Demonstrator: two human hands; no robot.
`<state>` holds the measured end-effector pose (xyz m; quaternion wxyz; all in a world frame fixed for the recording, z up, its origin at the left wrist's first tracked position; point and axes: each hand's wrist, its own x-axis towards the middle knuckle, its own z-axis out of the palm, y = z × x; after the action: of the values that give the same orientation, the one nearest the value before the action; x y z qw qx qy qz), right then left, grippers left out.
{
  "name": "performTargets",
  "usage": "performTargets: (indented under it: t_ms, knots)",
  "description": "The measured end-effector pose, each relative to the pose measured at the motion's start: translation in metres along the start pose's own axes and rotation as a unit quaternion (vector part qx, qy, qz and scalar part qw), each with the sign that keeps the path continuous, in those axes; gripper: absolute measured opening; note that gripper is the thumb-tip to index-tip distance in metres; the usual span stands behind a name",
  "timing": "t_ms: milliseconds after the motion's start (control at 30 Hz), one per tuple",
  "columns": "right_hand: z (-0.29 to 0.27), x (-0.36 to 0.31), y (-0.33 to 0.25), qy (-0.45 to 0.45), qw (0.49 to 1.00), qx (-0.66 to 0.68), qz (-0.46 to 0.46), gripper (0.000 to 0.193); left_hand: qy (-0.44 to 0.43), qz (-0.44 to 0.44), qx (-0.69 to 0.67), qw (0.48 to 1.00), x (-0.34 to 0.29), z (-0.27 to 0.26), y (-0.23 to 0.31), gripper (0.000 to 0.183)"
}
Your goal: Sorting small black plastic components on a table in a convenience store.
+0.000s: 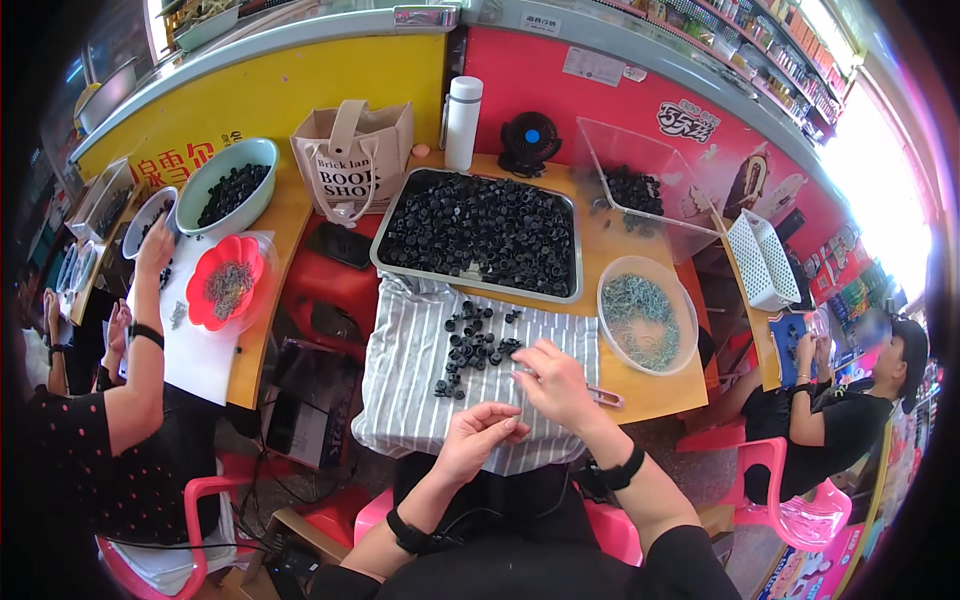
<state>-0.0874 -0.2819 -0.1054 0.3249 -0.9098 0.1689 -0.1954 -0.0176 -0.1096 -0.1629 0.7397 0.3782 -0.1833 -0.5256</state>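
Note:
Small round black plastic parts [474, 340] lie in a loose heap on a grey-and-white striped cloth [400, 345] in front of me. My right hand [556, 385] is at the heap's right side, its index finger beside the nearest parts. Its thumb and index tips are apart, with nothing visible between them. Closer to me, my left hand [478, 440] hovers over the cloth's near part, thumb and fingers pressed together. Whatever they pinch is too small or hidden to make out. A small pinkish metal tool [605, 397] lies just right of my right hand.
Beyond the cloth stands a metal tray [575, 240] heaped with black parts. To its right are a round tub [690, 345] of thin greenish pieces and a clear bin [690, 170]. A fan [530, 143], white bottle [462, 122] and tote bag [352, 160] stand behind. People work on both sides.

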Motion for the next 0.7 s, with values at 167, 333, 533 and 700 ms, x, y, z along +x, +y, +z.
performTargets:
  t_ms: [167,333,533,700]
  knots:
    - [0.015,0.025,-0.006,-0.044,0.975,-0.206,-0.071,0.018,0.003,0.003,0.002,1.000,0.002,0.001,-0.002,0.020]
    - [0.020,0.018,0.003,-0.022,0.978,-0.183,-0.094,0.015,0.001,0.002,-0.008,1.000,0.002,0.001,-0.002,0.020]
    - [0.012,0.016,-0.001,-0.008,0.990,-0.123,-0.074,0.018,0.007,0.000,0.006,1.000,0.000,0.001,0.003,0.020]
    - [0.016,0.017,-0.001,-0.029,0.977,-0.188,-0.098,0.018,0.000,-0.005,-0.010,1.000,0.003,-0.001,-0.003,0.020]
